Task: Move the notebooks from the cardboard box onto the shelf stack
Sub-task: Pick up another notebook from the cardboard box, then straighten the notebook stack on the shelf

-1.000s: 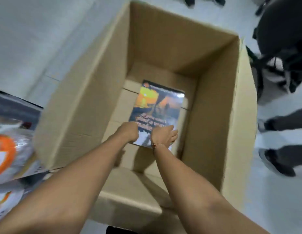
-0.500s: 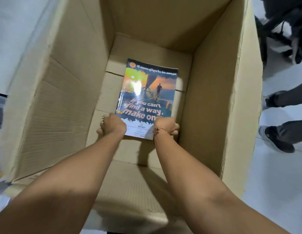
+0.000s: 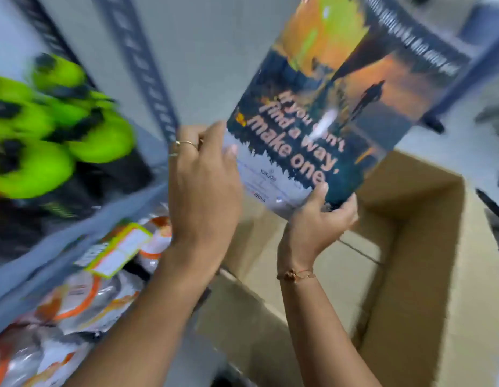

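A notebook point(image 3: 334, 101) with a sunset cover and the words "If you can't find a way, make one" is held up in the air above the open cardboard box point(image 3: 427, 247). My left hand point(image 3: 203, 180) grips its lower left corner, and my right hand point(image 3: 315, 219) grips its bottom edge from below. The notebook tilts to the right, its cover facing me. The grey metal shelf point(image 3: 75, 236) runs along the left. What lies on the box floor is hidden behind my arms and the notebook.
Bright green and black items point(image 3: 50, 127) fill the upper shelf level at left. White and orange plastic packs point(image 3: 75, 308) with a yellow-edged label lie on the level below. A perforated grey upright point(image 3: 147, 79) stands behind my left hand. Pale wall behind.
Both hands have lifted the notebook out of the box bottom and raised it up toward the shelf side. My view has swung left, bringing the shelf into sight.
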Demonstrator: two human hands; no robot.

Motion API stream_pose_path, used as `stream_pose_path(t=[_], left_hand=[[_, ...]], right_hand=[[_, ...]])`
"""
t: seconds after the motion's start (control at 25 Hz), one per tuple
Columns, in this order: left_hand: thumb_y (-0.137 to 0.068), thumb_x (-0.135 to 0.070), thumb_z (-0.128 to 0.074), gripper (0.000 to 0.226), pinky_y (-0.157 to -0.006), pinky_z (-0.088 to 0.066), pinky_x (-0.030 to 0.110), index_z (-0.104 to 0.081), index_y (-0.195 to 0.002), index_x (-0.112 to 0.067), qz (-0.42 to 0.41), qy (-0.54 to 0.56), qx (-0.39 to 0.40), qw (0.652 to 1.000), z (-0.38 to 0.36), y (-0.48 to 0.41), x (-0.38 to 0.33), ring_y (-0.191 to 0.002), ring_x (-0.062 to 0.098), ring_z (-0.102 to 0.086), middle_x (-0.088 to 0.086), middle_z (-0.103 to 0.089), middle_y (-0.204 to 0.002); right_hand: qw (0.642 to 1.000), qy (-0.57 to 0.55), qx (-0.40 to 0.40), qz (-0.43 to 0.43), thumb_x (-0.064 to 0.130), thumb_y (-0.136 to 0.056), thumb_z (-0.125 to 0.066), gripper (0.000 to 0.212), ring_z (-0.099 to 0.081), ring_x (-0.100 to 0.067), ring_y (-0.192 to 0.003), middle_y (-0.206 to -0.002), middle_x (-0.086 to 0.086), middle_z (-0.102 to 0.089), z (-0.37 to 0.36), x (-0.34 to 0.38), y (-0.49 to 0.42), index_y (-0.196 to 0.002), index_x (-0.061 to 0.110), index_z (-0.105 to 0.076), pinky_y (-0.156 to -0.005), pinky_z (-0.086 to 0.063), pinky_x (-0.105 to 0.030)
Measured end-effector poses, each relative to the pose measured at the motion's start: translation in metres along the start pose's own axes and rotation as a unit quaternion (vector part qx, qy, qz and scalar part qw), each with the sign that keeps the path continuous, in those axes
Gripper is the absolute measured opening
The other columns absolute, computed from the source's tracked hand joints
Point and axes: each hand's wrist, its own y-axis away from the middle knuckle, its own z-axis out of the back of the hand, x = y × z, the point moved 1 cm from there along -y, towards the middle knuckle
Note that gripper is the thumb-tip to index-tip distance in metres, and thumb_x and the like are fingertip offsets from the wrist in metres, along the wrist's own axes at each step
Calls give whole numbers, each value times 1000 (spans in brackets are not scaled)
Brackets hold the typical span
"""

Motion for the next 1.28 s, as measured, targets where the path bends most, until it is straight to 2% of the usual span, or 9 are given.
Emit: stream_pose_path(t=[0.12,0.28,0.36,0.48,0.6,0.8,1.0,1.12,1.28], left_hand=[[-87,-8,-60,46,-87,-37,34,-52,-132,-1,-32,-97,-202,974,142,-17,30,-94,31,-50,31,-58,-103],[-84,-5,-63,52,-90,-28,12,-48,-134,3,13,-147,-349,925,259,-29,41,-96,20,-42,29,-54,-107],[-85,-10,-63,53,-88,-27,12,-49,-135,-2,47,-160,-371,913,310,-55,41,-100,18,-40,21,-52,-106],[-89,-20,-59,33,-79,-31,33,-61,-117,-3,128,-208,-330,912,362,-110,56,-105,34,-52,25,-62,-104],[-92,-24,-53,29,-68,-37,37,-66,-95,2,185,-200,-244,931,371,-154,79,-98,42,-59,30,-66,-101],[-95,-35,-45,40,-73,-43,33,-65,-93,0,293,-209,-81,929,358,-163,111,-89,37,-57,26,-66,-106],[-95,-44,-43,49,-47,-27,26,-53,-67,-4,290,-196,-64,935,361,-160,106,-71,28,-46,5,-47,-58],[-94,-48,-43,55,-45,-25,25,-40,-52,-13,298,-191,-69,933,362,-158,103,-69,27,-45,3,-41,-52],[-92,-48,-48,46,-59,-41,28,-70,-79,-10,243,-163,-94,952,360,-154,100,-83,30,-58,10,-64,-66]], right_hand=[[965,-183,170,73,9,-85,-62,42,-57,-1,-92,-104,12,-47,-49,86,96,-125,11,-50,-78,-44,-4],[897,-235,275,254,22,-80,-65,48,-62,-28,-103,-107,-14,-65,-93,181,171,-122,0,-57,-94,-51,-39],[849,-210,308,375,17,-82,-64,36,-64,-32,-101,-106,-25,-67,-119,232,197,-113,-2,-64,-91,-48,-37],[794,-119,398,444,15,-85,-60,29,-63,-30,-106,-114,-22,-67,-165,299,218,-109,1,-67,-90,-40,-30],[754,5,457,473,19,-80,-44,34,-63,-27,-80,-70,-27,-61,-205,333,227,-72,-7,-63,-52,-43,-30],[696,206,517,454,10,-87,-49,25,-58,-43,-106,-112,-29,-63,-227,304,233,-104,-6,-59,-88,-50,-41],[696,181,530,448,20,-91,-50,28,-59,-43,-102,-107,-28,-65,-215,299,225,-100,-4,-61,-83,-50,-39],[691,167,549,439,40,-91,-51,44,-62,-40,-89,-80,-23,-64,-210,295,218,-72,1,-58,-68,-44,-33],[658,139,600,434,51,-87,-52,62,-51,-29,-65,-53,-13,-47,-198,296,201,-53,-1,-51,-55,-35,-31]])
